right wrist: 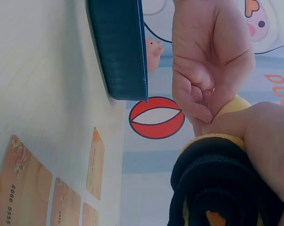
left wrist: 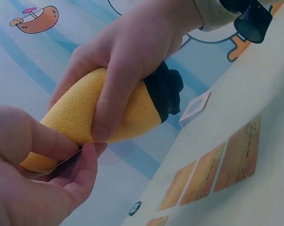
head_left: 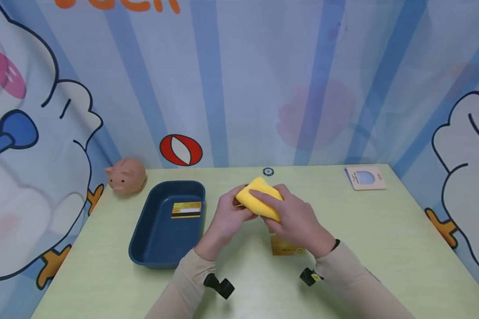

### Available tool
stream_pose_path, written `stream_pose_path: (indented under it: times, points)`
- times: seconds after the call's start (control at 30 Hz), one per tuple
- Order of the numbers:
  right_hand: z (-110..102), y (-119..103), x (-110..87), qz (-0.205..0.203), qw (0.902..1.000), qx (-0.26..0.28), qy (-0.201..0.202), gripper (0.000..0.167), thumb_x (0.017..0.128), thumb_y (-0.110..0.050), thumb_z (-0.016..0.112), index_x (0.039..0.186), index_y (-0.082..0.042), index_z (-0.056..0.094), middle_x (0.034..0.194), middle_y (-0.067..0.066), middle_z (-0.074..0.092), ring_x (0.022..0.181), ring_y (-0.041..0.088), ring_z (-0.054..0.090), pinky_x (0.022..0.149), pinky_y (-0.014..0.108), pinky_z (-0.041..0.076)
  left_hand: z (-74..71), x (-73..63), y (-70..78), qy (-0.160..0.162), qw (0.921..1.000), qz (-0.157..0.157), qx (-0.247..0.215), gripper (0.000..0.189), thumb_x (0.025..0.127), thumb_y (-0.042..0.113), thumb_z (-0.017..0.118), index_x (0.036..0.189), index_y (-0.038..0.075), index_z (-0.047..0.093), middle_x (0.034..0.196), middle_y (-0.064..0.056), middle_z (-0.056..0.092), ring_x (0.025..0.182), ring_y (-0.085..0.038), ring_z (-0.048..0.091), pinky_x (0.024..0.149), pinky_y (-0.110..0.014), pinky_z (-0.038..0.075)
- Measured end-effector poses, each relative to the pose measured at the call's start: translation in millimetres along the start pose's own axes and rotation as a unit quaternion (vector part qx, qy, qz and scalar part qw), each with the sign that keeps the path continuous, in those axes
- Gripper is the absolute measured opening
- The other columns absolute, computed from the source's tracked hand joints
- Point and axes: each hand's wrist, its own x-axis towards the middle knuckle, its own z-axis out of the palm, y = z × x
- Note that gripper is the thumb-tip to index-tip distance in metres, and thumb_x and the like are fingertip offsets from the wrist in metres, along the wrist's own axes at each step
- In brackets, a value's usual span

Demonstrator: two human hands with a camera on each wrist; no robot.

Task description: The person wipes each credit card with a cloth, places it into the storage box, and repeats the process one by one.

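Observation:
Both hands meet in front of me above the table. My right hand (head_left: 297,219) grips a yellow fuzzy cloth (head_left: 259,199), bunched up, with a black end (left wrist: 163,89) sticking out in the left wrist view. Thumb and fingers of my left hand (head_left: 226,217) pinch a thin card (left wrist: 61,164), seen nearly edge-on; the cloth lies against it and covers most of it. Below my right hand a gold card (head_left: 288,246) lies on the table, partly hidden. More gold cards (left wrist: 238,157) lie in a row in the left wrist view.
On the left stands a dark blue tray (head_left: 159,248) holding a gold card (head_left: 186,210) with its stripe side up. Behind it sits a pink piggy bank (head_left: 126,176). A small round token (head_left: 268,171) lies at the table's back edge, and a pale booklet (head_left: 366,177) at the back right.

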Motion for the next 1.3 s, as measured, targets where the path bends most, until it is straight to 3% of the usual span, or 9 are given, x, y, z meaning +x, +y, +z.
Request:
stream_pose_path:
  times: [0.37, 1.0, 1.3]
  points:
    - [-1.1, -1.1, 3.0, -0.009, 0.9996, -0.026, 0.009, 0.059, 0.095, -0.019, 0.072, 0.151, -0.033, 0.059, 0.127, 0.016, 0.057, 0.068, 0.016, 0.052, 0.049, 0.030, 0.047, -8.1, -0.2, 0.1, 0.026, 0.9995, -0.011, -0.013, 0.064, 0.095, -0.012, 0.064, 0.156, 0.003, 0.047, 0.138, -0.022, 0.063, 0.112, -0.031, 0.071, 0.089, -0.035, 0.062]
    - [-1.7, 8.7, -0.1, 0.004, 0.9998, 0.010, 0.018, 0.063, 0.091, -0.015, 0.078, 0.149, -0.031, 0.060, 0.126, 0.016, 0.056, 0.070, 0.017, 0.053, 0.054, 0.030, 0.049, -18.5, -6.1, 4.2, 0.047, 0.9988, -0.009, 0.004, 0.065, 0.094, -0.015, 0.059, 0.154, 0.005, 0.050, 0.130, -0.021, 0.069, 0.112, -0.034, 0.073, 0.086, -0.032, 0.063]
    - [-5.1, 16.7, -0.1, 0.013, 0.9993, 0.011, 0.033, 0.060, 0.093, -0.015, 0.077, 0.149, -0.030, 0.060, 0.125, 0.016, 0.056, 0.070, 0.018, 0.053, 0.054, 0.031, 0.049, -20.1, -5.0, 8.9, 0.059, 0.9982, -0.007, 0.000, 0.067, 0.093, -0.015, 0.058, 0.156, 0.007, 0.049, 0.135, -0.021, 0.068, 0.115, -0.036, 0.072, 0.084, -0.032, 0.063]
